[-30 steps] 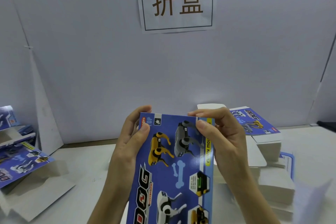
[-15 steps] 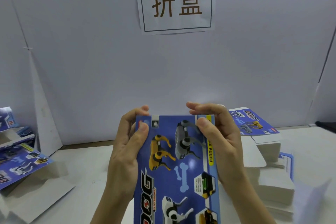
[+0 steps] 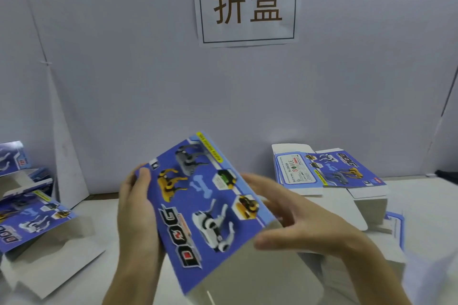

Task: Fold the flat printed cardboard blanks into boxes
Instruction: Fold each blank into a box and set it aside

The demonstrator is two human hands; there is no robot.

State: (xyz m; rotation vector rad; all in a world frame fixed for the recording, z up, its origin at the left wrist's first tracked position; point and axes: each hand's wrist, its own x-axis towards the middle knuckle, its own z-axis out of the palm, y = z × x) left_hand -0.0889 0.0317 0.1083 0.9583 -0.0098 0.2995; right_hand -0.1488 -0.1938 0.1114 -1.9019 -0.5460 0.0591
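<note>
Fingers (image 3: 143,176) of the left hand (image 3: 137,210) grip a blue printed cardboard box (image 3: 205,205) whose near end is unclosed. Right hand (image 3: 304,228) is spread, holding nothing. Flat printed blanks (image 3: 329,171) lie unfolded at the worktop's (image 3: 421,203) right edge.

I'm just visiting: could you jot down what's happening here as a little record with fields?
Held item: blue printed cardboard blank with toy-dog pictures, tilted, grey inside showing
Left hand: grips the blank's left edge, thumb on the print
Right hand: fingers spread at the blank's right side, contact blurred
On the right: stack of flat printed blanks
On the left: more printed cardboard pieces
Wall: white paper sign with two characters
</note>
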